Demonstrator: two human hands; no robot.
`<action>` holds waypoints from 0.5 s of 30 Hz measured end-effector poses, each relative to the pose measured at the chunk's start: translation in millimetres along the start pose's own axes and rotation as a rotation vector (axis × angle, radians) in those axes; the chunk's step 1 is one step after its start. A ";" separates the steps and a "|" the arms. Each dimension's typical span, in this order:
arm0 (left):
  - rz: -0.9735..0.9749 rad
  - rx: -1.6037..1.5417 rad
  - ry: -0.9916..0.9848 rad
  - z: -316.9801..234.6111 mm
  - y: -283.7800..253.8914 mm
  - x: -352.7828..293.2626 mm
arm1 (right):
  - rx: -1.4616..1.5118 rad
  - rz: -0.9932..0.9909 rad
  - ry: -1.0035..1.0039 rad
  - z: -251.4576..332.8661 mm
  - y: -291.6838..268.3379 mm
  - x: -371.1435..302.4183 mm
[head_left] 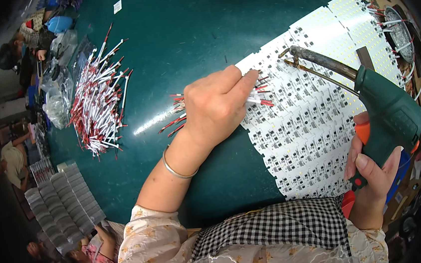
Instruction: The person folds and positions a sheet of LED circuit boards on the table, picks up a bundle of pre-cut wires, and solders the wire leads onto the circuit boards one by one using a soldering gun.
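Observation:
My left hand (218, 103) is closed round a small bunch of red and white wires (170, 126), whose ends stick out on both sides of the fist. It rests over the left edge of a white sheet of circuit boards (306, 133) dotted with small dark parts. In my right hand (374, 167) is a green soldering gun (391, 110) with an orange trigger. Its dark barrel points left, and the tip hangs over the upper part of the boards, to the right of my left fingertips. Whether the tip touches a board I cannot tell.
A large pile of red and white wires (100, 98) lies to the left on the green table (163, 50). At the right edge sits a metal dish (399, 35) among loose wires. Beyond the table's left side are clear plastic bags (57, 97), stacked grey trays (65, 204) and several people.

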State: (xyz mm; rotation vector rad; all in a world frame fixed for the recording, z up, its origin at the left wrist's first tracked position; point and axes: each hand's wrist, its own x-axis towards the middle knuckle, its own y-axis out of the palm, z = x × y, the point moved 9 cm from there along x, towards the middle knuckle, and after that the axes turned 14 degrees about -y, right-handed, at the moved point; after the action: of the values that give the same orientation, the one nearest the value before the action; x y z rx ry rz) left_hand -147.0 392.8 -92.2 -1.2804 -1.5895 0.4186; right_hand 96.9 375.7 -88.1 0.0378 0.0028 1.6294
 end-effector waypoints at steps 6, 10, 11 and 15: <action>-0.005 0.014 0.001 10.3 6.8 -1.7 | -0.049 0.006 -0.014 -5.9 13.1 4.8; -0.002 -0.010 -0.042 19.5 11.8 -3.6 | -0.060 0.009 -0.022 -9.8 17.0 6.6; -0.002 -0.010 -0.043 20.5 13.2 -4.0 | -0.061 0.010 -0.021 -10.6 18.3 7.1; 0.037 -0.124 -0.133 31.3 17.2 -2.1 | -0.010 0.059 0.031 -15.6 15.6 4.1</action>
State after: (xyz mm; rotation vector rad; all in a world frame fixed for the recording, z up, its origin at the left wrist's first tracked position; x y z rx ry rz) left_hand -164.7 407.0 -119.9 -1.4018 -1.7284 0.4421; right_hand 80.7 379.2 -103.2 0.0045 0.0175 1.6885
